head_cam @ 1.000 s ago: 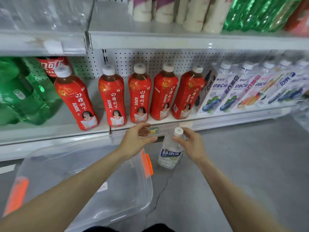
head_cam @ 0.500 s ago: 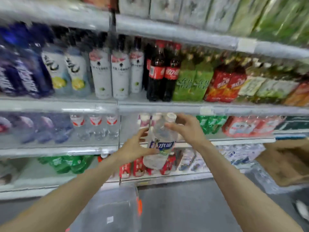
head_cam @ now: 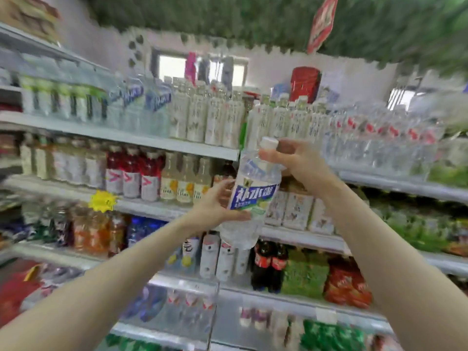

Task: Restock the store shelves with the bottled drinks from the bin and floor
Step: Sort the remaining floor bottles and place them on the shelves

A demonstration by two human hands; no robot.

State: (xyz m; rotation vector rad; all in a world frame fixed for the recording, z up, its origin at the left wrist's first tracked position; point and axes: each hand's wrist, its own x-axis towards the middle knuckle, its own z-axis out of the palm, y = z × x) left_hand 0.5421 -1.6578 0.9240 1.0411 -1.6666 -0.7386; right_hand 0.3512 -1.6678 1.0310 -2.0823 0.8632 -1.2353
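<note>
Clear bottle held aloft, tilted: right hand pinches its neck, left hand grips its labelled body.

head view faces shelves closely.

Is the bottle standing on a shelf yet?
No, the bottle is tilted in the air before the shelves, with the left hand gripping its body and the right hand its neck.

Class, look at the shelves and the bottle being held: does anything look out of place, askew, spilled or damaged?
Nothing clearly wrong. The clear bottle leans, cap to the right, only because the left hand and right hand hold it in the air. The shelves are too blurred to judge finely.
</note>
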